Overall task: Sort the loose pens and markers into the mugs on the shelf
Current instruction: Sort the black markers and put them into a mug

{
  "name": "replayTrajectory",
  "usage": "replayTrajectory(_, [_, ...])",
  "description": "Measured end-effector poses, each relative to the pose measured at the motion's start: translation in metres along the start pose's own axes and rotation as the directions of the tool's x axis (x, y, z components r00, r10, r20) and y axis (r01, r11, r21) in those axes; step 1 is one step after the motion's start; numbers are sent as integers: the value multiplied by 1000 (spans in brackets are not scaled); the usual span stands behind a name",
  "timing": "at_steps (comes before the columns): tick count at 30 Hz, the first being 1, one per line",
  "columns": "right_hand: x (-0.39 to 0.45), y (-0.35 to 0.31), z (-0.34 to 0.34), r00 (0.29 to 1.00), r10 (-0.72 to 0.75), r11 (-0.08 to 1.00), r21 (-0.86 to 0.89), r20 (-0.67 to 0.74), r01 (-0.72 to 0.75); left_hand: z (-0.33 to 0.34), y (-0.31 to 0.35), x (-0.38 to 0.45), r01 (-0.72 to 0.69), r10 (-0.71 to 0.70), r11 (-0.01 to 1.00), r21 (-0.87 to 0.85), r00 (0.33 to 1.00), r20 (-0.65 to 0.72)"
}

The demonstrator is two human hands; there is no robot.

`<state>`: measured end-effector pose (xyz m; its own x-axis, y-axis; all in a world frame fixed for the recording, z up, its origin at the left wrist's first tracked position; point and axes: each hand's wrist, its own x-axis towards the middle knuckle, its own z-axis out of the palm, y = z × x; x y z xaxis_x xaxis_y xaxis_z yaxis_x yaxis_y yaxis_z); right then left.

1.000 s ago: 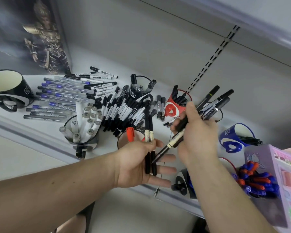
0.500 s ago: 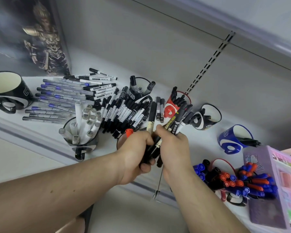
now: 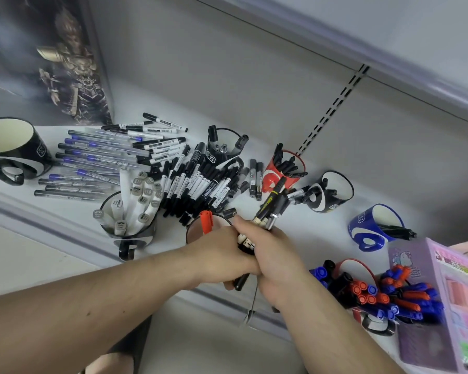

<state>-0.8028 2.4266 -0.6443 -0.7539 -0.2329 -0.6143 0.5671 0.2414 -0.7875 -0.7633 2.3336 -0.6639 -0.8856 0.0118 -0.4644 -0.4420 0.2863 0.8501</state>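
Note:
My left hand [image 3: 222,249] and my right hand [image 3: 270,255] are pressed together, both gripping one bundle of black pens and markers [image 3: 272,205] that fans up past my right fingers. Under my hands stands a mug [image 3: 193,233] holding a red marker [image 3: 207,221]. Loose black markers [image 3: 200,182] and blue-capped pens [image 3: 92,157] lie on the white shelf [image 3: 316,238]. Mugs stand around: one with grey markers [image 3: 131,209], a red mug [image 3: 284,168], black mugs [image 3: 223,147] [image 3: 330,193] and a blue mug [image 3: 373,225].
A large black mug [image 3: 14,149] stands at the far left under a dark figure poster [image 3: 62,71]. At right a mug of red and blue markers [image 3: 376,290] sits beside a pink-purple box [image 3: 443,300]. The shelf's front rail [image 3: 52,225] runs below.
My hands have come together: the right hand brought its fan of markers down and left onto the pens in the left hand, and both now clasp one bundle.

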Motion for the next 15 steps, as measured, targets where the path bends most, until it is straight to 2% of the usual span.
replayTrajectory(2, [-2, -3, 0, 999, 11, 996, 88, 41, -14, -1, -2, 2, 4, -1, 999, 49, 998, -58])
replayTrajectory(4, [-3, -7, 0, 996, 18, 995, 100, 82, -26, 2, -2, 2, 16, -19, 995, -97, 999, -36])
replayTrajectory(6, [-3, -11, 0, 994, 16, 1000, 18, 106, -18, 6, 0, 0, 55, -58, 959, -277, 998, -3])
replayTrajectory(9, [1, -17, -7, 993, 2, 990, -139, 119, 14, 4, 2, 0, 78, -111, 933, -350, 991, -75])
replayTrajectory(10, [2, -19, -12, 995, -38, 981, -187, 89, 54, 1, 1, 2, 79, -127, 932, -355, 985, -114])
replayTrajectory(11, [2, -21, -19, 992, -129, 955, -269, 2, 125, -3, 1, 3, 83, -141, 930, -358, 980, -139])
replayTrajectory(12, [2, -23, -27, 943, -320, 871, -420, -90, 255, -7, 0, 4, 92, -152, 934, -345, 977, -151])
replayTrajectory(13, [1, -25, -35, 827, -558, 678, -614, -71, 405, -9, -1, 4, 107, -162, 943, -315, 974, -155])
replayTrajectory(14, [-2, -26, -41, 690, -719, 379, -781, 90, 497, -11, -2, 4, 120, -164, 955, -271, 975, -147])
replayTrajectory(15, [-5, -25, -43, 578, -764, 64, -858, 287, 510, -11, -2, 4, 129, -160, 967, -220, 978, -133])
